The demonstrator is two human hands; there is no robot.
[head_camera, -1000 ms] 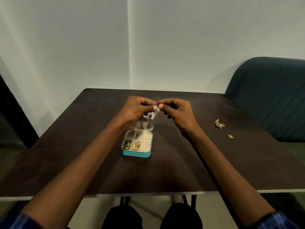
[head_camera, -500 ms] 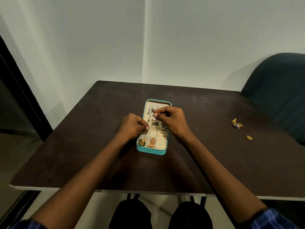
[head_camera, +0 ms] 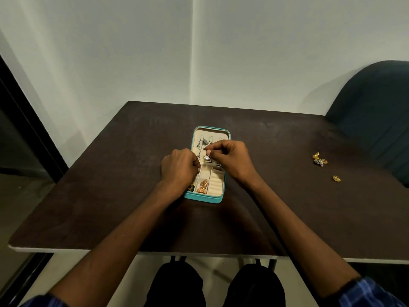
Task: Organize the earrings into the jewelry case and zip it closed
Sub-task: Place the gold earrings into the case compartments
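A teal jewelry case (head_camera: 202, 198) lies open flat in the middle of the dark table (head_camera: 110, 185). Its cream lid holds hanging silver earrings (head_camera: 201, 143). Gold earrings (head_camera: 202, 186) fill front compartments. My right hand (head_camera: 230, 159) pinches a dangling earring with a triangular stone (head_camera: 207, 158) over the lid. My left hand (head_camera: 180, 169) is curled at the case's left edge; whether it holds anything is hidden. Loose gold earrings (head_camera: 319, 159) and a single gold one (head_camera: 336, 178) lie far right on the table.
A dark green chair (head_camera: 376, 111) stands at the table's right rear. White walls meet in a corner behind the table. A dark door frame (head_camera: 26, 120) runs along the left. My knees show under the table's front edge.
Both hands came down from mid-air to the case. The right hand now holds the earring against the lid, and the left has dropped to the case's left side. The view tilted downward.
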